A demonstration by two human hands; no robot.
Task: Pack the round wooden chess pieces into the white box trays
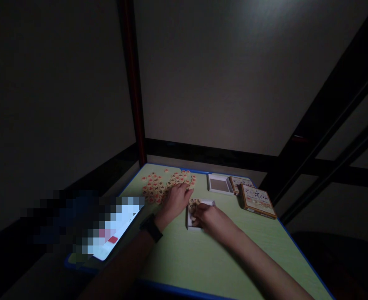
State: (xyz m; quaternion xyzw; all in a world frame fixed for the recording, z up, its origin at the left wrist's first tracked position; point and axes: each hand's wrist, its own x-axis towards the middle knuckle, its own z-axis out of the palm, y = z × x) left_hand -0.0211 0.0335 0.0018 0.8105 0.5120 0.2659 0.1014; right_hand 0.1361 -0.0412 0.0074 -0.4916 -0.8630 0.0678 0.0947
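Several small round tokens with red and black marks lie spread over the far left part of a green table. My left hand, with a dark watch on its wrist, rests at the edge of that spread with fingers curled on the tokens. My right hand lies on a small white box tray that holds a few tokens; its fingers are bent at the tray's left side. What the fingers pinch is too small to make out.
A second white tray and two orange patterned boxes stand at the far right of the table. A lit tablet or screen lies at the near left corner. A dark red post rises behind the table; the room is dim.
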